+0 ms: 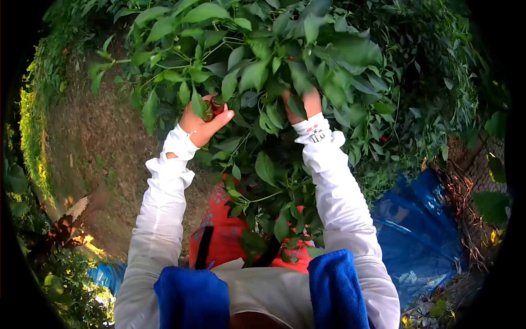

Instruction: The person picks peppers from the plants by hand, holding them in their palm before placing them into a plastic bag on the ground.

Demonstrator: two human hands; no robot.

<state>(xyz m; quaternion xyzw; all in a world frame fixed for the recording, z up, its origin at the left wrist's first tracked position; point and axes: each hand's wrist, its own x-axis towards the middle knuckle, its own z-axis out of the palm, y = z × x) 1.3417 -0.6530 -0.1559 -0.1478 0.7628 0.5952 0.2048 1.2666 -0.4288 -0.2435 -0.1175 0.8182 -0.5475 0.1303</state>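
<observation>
My left hand (204, 124) is closed around a few dark reddish-brown peppers (215, 108), at the left side of a leafy green pepper plant (263, 71). Its thumb points to the right, and leaves cover part of the fingers. My right hand (307, 105) reaches up into the foliage right of the middle. Leaves hide its fingers, so what it touches or holds does not show. Both forearms are in white sleeves. Some leaves above the right hand look blurred.
Red patterned cloth (219, 219) with dark straps lies below the plant, in front of my body. A blue plastic sheet (416, 230) covers ground at the right, beside dry twigs (470, 219). Brown soil (98, 137) stretches along the left. A blue towel (192, 299) hangs over my shoulders.
</observation>
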